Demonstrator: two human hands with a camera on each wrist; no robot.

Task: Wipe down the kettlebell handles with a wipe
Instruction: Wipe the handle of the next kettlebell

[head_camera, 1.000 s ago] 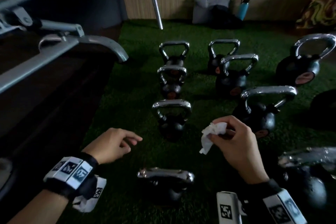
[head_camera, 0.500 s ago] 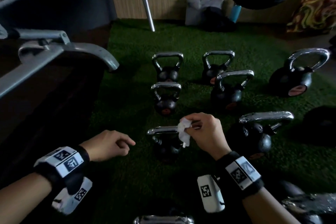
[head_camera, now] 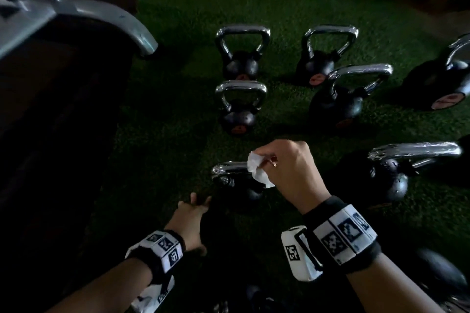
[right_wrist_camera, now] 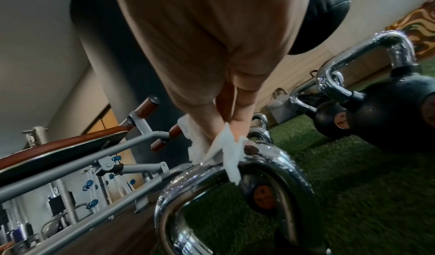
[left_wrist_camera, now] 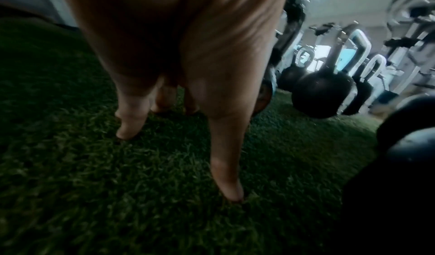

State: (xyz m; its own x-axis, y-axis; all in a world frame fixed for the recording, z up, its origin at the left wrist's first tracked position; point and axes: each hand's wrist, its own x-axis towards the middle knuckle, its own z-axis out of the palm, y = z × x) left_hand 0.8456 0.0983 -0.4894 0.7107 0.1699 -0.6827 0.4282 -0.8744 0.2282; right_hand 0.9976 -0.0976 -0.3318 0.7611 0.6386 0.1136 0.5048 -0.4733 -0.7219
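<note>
- The nearest kettlebell [head_camera: 236, 185] of the left column stands upright on the green turf floor [head_camera: 165, 160], near the middle of the scene; the top bar of its chrome handle [head_camera: 227, 168] runs left to right.
- The right hand [head_camera: 290, 173] holds the white wipe [head_camera: 258, 169] on the right part of this handle; its fingers [right_wrist_camera: 240, 121] are curled and clamped on the wipe, which hangs crumpled over the bar.
- The left hand [head_camera: 192, 218] is left of and nearer than this kettlebell; its fingers [left_wrist_camera: 132, 114] are straight and a little apart, the tips touching the turf, and it holds nothing.
- In the head view I count seven upright kettlebells with chrome handles: three in the left column, three in the next one to the right, one at the far right edge.
- More dark kettlebells at the near edge are too cut off to count.
- A grey metal gym bench frame [head_camera: 76, 12] stands at the far left.
</note>
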